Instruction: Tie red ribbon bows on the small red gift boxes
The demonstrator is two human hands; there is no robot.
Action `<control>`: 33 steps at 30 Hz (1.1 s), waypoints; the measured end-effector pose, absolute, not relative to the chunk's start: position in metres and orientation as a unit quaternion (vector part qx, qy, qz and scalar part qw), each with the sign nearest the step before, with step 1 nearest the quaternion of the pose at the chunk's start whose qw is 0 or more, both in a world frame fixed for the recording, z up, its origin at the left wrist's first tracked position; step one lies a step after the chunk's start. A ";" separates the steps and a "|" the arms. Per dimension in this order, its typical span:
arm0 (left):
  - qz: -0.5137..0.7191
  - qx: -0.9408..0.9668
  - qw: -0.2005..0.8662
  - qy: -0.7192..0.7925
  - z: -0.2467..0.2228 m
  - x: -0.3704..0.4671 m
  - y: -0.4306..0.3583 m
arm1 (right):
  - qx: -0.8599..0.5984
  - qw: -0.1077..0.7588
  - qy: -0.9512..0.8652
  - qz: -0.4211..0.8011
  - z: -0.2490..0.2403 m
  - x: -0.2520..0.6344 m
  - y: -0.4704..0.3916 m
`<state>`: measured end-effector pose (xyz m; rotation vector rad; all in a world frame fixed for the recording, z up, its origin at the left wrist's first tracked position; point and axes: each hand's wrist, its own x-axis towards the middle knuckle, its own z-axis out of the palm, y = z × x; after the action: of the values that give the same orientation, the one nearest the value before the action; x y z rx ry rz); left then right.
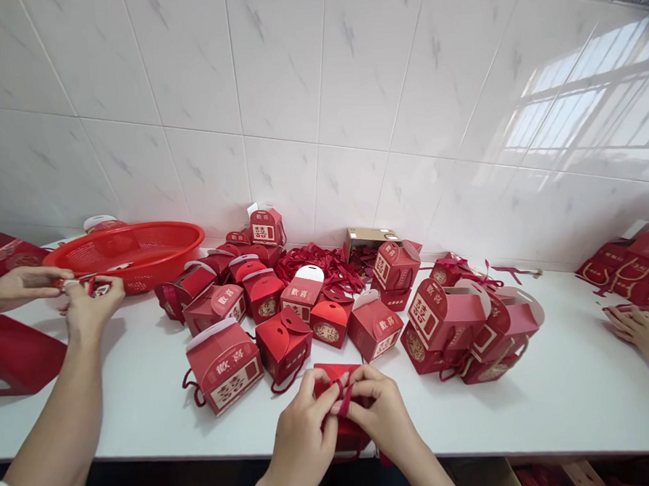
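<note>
Red ribbon (346, 402) at lower centre, its visible strip slanting steeply down-left, is pinched by the nearly closed left hand (306, 421) and right hand (385, 408) over one box (351, 440). One red basket (179, 259) sits mid-left.

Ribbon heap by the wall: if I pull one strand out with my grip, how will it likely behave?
The ribbon heap will probably give floppy strands, since they curl and fold loosely. Expect snagging: they overlap in a tangle, so neighbours may come along. Each strand is likely light, looking thin and narrow.
</note>
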<state>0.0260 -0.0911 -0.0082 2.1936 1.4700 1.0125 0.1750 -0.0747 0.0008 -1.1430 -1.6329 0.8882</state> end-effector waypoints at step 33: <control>0.312 0.795 0.324 0.407 0.014 -0.013 -0.048 | -0.496 0.285 -0.774 0.272 0.025 0.225 -0.056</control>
<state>-0.0134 -0.0479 0.0144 2.0862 1.0692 0.8176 0.2246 -0.0565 0.0250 -1.3265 -2.0688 0.7277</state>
